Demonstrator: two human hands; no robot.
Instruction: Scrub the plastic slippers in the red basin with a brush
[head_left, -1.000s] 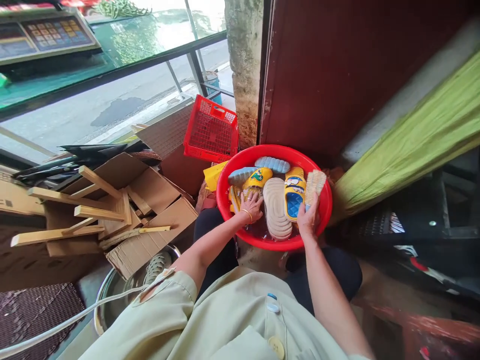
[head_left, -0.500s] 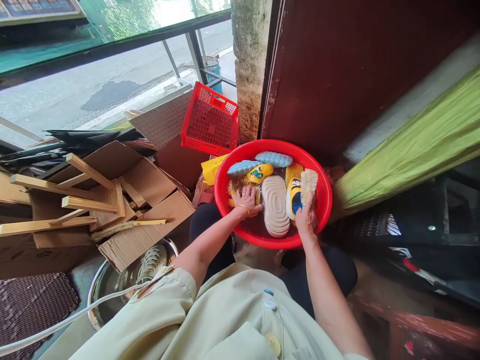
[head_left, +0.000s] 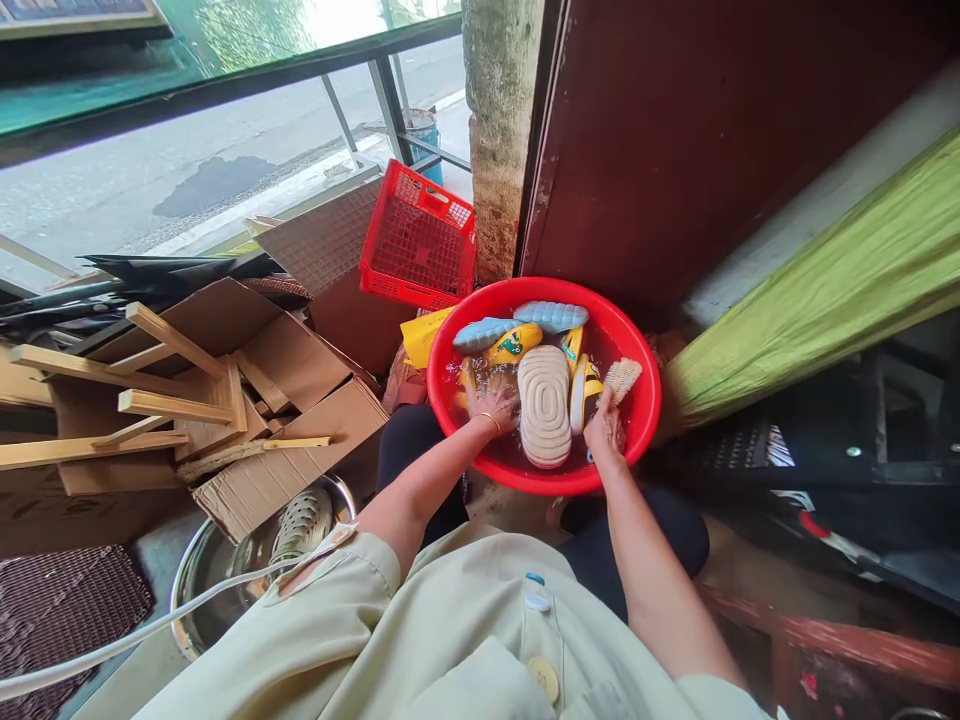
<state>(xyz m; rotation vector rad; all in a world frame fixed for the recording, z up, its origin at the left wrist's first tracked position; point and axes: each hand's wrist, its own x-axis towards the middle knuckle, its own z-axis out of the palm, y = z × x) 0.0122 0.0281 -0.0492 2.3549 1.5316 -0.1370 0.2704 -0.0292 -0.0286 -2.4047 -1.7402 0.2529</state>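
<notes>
A round red plastic basin (head_left: 546, 287) sits between my knees, holding water and several slippers. My left hand (head_left: 495, 408) is down in the water, pressing on a submerged yellow slipper (head_left: 466, 385). My right hand (head_left: 606, 425) grips a wooden scrubbing brush (head_left: 622, 379) with pale bristles, beside a yellow-and-blue slipper (head_left: 586, 395). Between my hands lies a cream ridged sole (head_left: 544, 405). Two pale blue soles (head_left: 551, 316) and a yellow slipper with a green motif (head_left: 514, 345) lie towards the far side.
To the left are flattened cardboard (head_left: 292, 470) and wooden slats (head_left: 176, 400), with a red plastic crate (head_left: 418, 240) behind. A steel basin (head_left: 225, 580) holding a pale clog sits near my left elbow. A concrete pillar (head_left: 499, 130), dark red door (head_left: 660, 140) and green cloth (head_left: 825, 280) stand beyond.
The brush has tilted from upright to leaning right, and my right hand has dropped lower against the yellow-and-blue slipper. My left hand sits deeper in the water, and the water looks more disturbed.
</notes>
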